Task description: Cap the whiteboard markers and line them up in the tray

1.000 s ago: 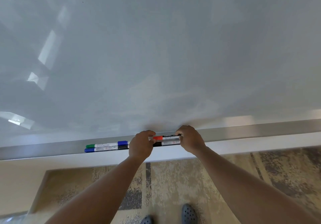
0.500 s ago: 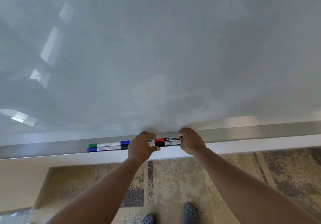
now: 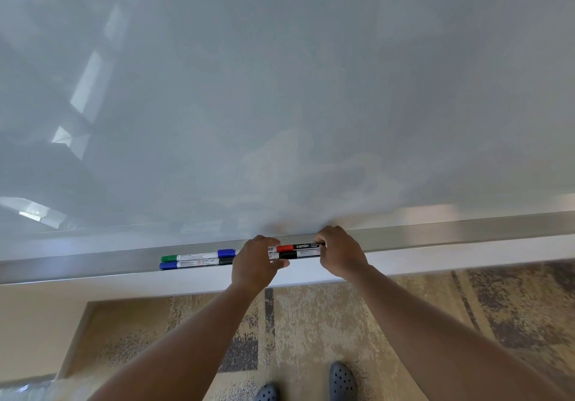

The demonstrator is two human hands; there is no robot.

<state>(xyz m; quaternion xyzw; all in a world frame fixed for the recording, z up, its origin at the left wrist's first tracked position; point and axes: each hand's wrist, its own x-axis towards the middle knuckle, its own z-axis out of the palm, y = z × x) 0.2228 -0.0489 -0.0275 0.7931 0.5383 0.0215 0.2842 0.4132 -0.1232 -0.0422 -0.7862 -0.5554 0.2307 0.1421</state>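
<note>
Together, left hand [image 3: 253, 265] and right hand [image 3: 340, 252] curl their grip round red-capped "camlin" whiteboard marker [image 3: 294, 247] and black-capped marker [image 3: 295, 255], long silver aluminium tray [image 3: 451, 234], green- and blue-capped markers [image 3: 193, 260] alongside.

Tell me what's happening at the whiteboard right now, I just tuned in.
A person is lining up markers in the metal tray under the whiteboard. The left hand and right hand hold the two ends of a stacked pair, the red-capped marker above the black-capped marker. To the left, a green-ended marker and a blue-ended marker lie capped in the tray, one behind the other.
</note>
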